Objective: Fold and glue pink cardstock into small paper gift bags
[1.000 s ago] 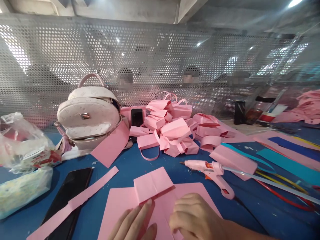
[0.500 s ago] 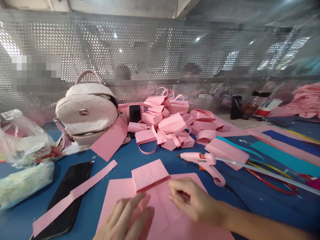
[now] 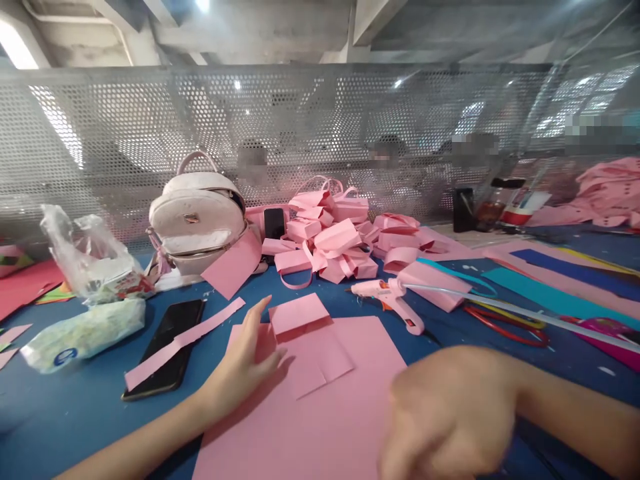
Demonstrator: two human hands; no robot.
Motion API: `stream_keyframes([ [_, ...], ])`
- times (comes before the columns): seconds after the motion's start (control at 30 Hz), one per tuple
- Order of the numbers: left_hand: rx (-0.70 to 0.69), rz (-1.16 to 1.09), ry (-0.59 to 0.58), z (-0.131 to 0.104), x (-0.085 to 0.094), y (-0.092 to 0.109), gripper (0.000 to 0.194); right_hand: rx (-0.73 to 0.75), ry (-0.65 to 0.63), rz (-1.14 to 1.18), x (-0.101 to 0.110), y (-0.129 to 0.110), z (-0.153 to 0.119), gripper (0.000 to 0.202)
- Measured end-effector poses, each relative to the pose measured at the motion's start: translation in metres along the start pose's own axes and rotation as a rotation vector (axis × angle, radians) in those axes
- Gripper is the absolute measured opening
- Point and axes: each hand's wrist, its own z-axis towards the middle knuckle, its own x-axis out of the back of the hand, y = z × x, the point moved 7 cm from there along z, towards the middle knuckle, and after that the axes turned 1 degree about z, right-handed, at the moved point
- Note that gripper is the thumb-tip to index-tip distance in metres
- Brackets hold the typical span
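A folded pink paper piece (image 3: 320, 367), its upper flap raised like a small box, lies on a larger pink sheet (image 3: 350, 427). My left hand (image 3: 250, 357) is at its left edge, fingers stretched out and thumb apart, holding nothing. My right hand (image 3: 450, 407) hovers low over the sheet's right side, nearer to me. Its fingers bend downward and are smeared by motion, so their grip does not show. A pink glue gun (image 3: 390, 297) with a long clear glue stick rests beyond the sheet, to the right.
Pink paper bags (image 3: 335, 240) are heaped at the back. Left of them stands a pale backpack (image 3: 200, 213). A black phone (image 3: 170, 360) lies under a pink paper strip (image 3: 210, 327), beside a plastic packet (image 3: 90, 333). Coloured strips (image 3: 550, 293) and pink scissors (image 3: 605, 337) lie right.
My right hand has moved away from the folded paper, toward me and to the right. My left hand has shifted to the paper's left edge, fingers straighter. The view has tilted up.
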Motion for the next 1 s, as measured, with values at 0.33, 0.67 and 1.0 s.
stream_keyframes([
  [0.33,-0.288,0.327,0.156,0.006,0.011,0.045,0.046,-0.596,0.572,-0.678,0.035,0.076,0.008,0.049],
  [0.67,-0.565,0.764,-0.123,-0.015,-0.025,0.064,0.038,-0.601,0.547,-0.888,0.022,0.092,0.019,0.053],
  [1.0,-0.536,0.731,-0.12,-0.011,-0.029,0.058,0.044,-0.544,0.539,-0.865,0.022,0.098,0.016,0.052],
])
